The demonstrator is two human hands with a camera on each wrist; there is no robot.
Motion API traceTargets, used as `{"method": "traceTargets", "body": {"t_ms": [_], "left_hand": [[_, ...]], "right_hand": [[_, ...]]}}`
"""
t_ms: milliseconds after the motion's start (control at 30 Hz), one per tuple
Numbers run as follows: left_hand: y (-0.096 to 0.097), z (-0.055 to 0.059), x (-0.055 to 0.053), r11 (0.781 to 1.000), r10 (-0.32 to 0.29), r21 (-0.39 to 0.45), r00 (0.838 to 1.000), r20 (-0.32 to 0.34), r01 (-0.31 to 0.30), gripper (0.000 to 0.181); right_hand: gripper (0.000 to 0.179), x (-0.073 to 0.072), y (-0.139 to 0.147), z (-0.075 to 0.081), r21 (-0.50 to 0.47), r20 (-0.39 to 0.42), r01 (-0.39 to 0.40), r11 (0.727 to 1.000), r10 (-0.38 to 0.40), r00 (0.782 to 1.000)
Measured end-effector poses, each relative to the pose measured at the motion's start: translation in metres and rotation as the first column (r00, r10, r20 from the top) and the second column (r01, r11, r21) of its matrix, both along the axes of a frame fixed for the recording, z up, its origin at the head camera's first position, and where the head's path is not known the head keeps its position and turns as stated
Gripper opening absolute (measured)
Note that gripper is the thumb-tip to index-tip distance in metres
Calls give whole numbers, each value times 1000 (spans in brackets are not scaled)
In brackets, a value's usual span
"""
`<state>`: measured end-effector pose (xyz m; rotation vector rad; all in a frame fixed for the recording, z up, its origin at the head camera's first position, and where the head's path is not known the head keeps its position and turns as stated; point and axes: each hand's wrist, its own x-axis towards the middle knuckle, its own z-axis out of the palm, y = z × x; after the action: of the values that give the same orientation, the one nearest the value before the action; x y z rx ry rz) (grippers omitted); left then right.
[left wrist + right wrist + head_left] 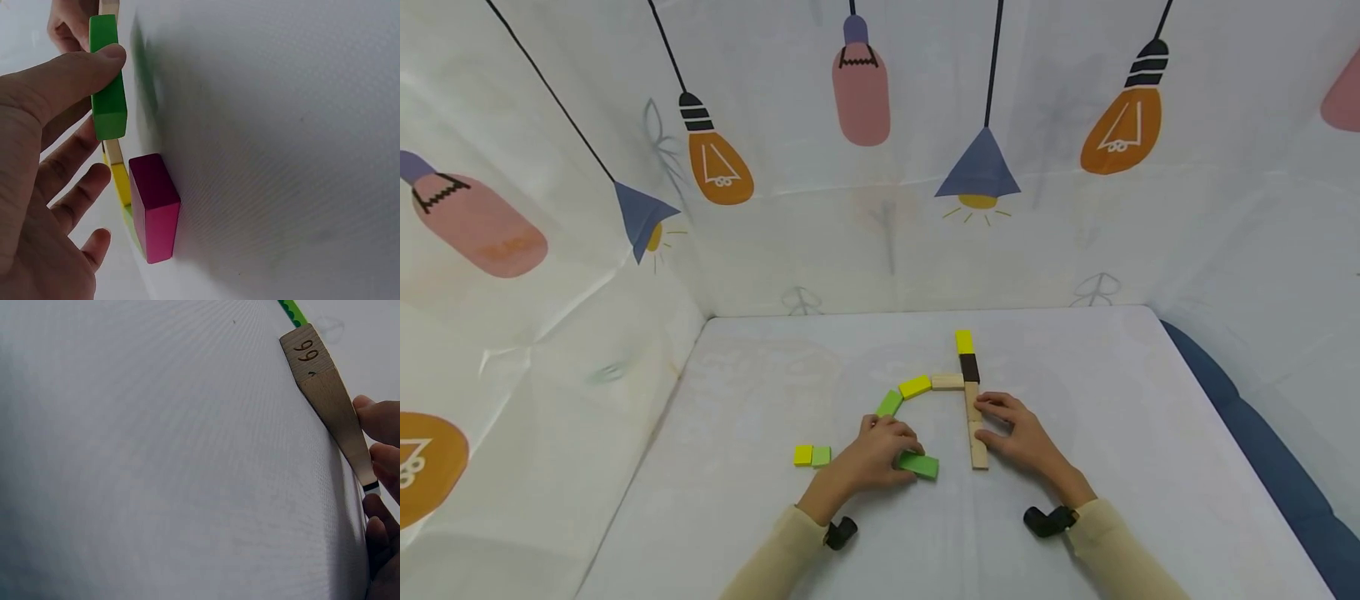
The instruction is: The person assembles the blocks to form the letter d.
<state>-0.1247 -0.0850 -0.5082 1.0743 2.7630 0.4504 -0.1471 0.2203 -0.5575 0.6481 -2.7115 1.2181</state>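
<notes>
My left hand (872,458) pinches a green block (927,467) between thumb and fingers; the left wrist view shows it raised off the surface. Under that hand stands a magenta block (153,209), hidden in the head view. Fingertips and thumb of my right hand (1026,433) touch the right side of two plain wooden blocks (973,402) laid end to end. Beyond these, a dark brown block (969,368) and a yellow block (964,342) continue the line. From it curves leftward a row of a plain block (947,382), a yellow block (915,387) and a light green block (890,403).
Left of the left hand, a small yellow block (802,455) and a light green block (822,456) lie side by side. All rest on a white table (760,375). White sheets printed with lamps (895,225) surround it; a dark blue cushioned edge (1247,425) lies right.
</notes>
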Motion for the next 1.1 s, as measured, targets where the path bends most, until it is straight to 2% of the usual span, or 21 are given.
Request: {"method": "traceTargets", "body": {"t_ms": [467, 767, 933, 1100], "left_hand": [[1, -5, 5, 999, -21, -50, 998, -57, 19, 28], [-1, -7, 7, 1000, -6, -19, 1000, -27, 5, 30], [-6, -9, 7, 997, 27, 75, 999, 37, -30, 37], [-16, -6, 5, 974, 59, 212, 992, 107, -81, 43]], "right_hand": [[48, 0, 0, -3, -4, 23, 1, 1000, -1, 1000], [48, 0, 0, -3, -9, 28, 5, 1000, -5, 1000], [48, 0, -1, -3, -6, 30, 7, 1000, -7, 1000], [48, 0, -1, -2, -7, 11, 6, 1000, -6, 1000]]}}
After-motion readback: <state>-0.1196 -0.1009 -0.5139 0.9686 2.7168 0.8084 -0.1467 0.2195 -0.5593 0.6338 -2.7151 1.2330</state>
